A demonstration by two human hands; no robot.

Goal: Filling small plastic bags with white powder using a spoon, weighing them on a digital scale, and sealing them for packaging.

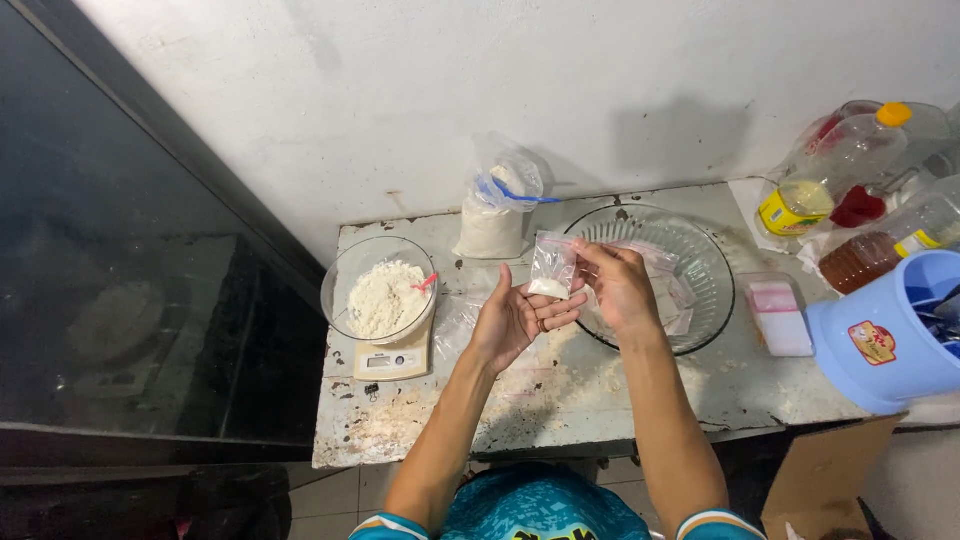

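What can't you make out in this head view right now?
- Small clear zip bag: seal state too small to tell; right hand covers its top corner.
- Digital scale: display too small to make out.
- Blue plastic bucket: cut off by the right edge.
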